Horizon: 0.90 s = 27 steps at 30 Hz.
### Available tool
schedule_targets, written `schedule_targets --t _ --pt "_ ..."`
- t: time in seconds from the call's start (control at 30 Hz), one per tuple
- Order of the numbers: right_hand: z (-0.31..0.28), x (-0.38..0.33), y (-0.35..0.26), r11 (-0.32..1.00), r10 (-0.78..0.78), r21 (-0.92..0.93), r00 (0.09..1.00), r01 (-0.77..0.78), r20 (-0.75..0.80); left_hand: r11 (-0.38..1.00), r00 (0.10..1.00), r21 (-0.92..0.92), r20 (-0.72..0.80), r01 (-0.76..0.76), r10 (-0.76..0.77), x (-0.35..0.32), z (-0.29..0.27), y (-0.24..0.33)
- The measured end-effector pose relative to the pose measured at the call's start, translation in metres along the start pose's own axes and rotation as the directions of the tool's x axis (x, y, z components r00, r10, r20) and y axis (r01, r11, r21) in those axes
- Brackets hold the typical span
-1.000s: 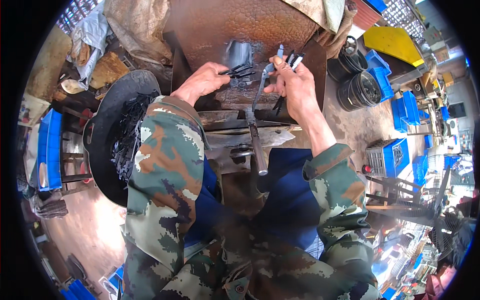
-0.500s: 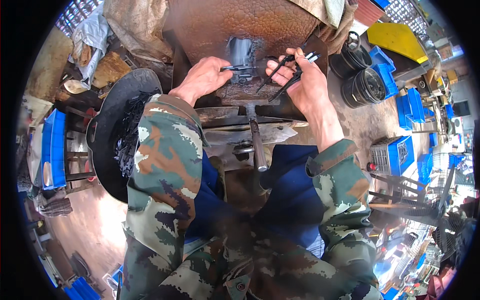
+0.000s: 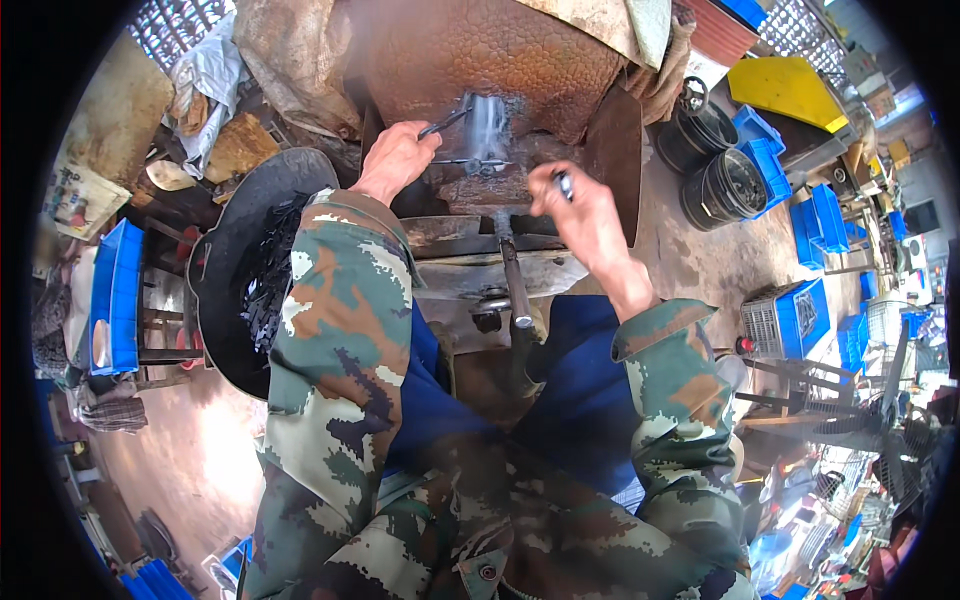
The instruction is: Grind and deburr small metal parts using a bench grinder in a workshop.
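I sit facing a rusty machine [image 3: 500, 60] with a blurred grey wheel-like part [image 3: 487, 125] at its front. My left hand [image 3: 395, 160] is closed on a thin dark metal rod [image 3: 445, 122] that points up-right toward that part. My right hand [image 3: 575, 205] is closed on a small dark metal piece whose shiny end [image 3: 563, 182] sticks out above the fingers, just right of the part. Another thin rod [image 3: 458, 162] lies across the ledge between my hands. Both forearms wear camouflage sleeves.
A black basin [image 3: 235, 260] with several dark metal pieces sits at my left. A metal lever [image 3: 515, 285] juts toward me below the machine. Blue crates [image 3: 115, 300] stand left, more blue crates [image 3: 800, 310] and black buckets [image 3: 735, 185] right, a yellow sheet [image 3: 790, 90] behind.
My right hand has come down and left from the machine's right side, closing its fingers over its piece. My left hand has lifted its rod toward the grey part.
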State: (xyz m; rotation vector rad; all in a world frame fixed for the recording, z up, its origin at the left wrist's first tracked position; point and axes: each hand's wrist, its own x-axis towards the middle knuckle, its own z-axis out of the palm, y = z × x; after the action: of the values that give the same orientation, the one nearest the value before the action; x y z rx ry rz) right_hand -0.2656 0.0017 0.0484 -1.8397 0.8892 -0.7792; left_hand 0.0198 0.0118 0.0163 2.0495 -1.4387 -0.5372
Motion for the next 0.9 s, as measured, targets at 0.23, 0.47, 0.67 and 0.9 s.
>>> schedule_targets --t 0.23,0.47,0.67,0.9 --pt "-0.003 -0.037 0.007 0.783 -0.186 -0.442 0.843 0.437 0.504 0.994 0.993 -0.015 0.052 0.111 -0.11 -0.003 -0.003 -0.005" --pt "0.011 -0.05 0.001 0.805 -0.133 -0.448 0.854 0.39 0.503 0.991 0.993 -0.073 0.029 0.114 -0.112 0.0 0.007 -0.009" --pt "0.015 -0.04 0.005 0.892 -0.3 -0.227 0.888 0.391 0.349 0.978 0.977 -0.141 -0.124 0.154 -0.172 0.007 0.013 -0.002" --pt "0.025 0.002 -0.021 0.99 0.092 0.101 0.995 -0.096 0.049 0.933 0.909 -0.359 -0.381 0.027 -0.173 0.001 0.001 0.021"
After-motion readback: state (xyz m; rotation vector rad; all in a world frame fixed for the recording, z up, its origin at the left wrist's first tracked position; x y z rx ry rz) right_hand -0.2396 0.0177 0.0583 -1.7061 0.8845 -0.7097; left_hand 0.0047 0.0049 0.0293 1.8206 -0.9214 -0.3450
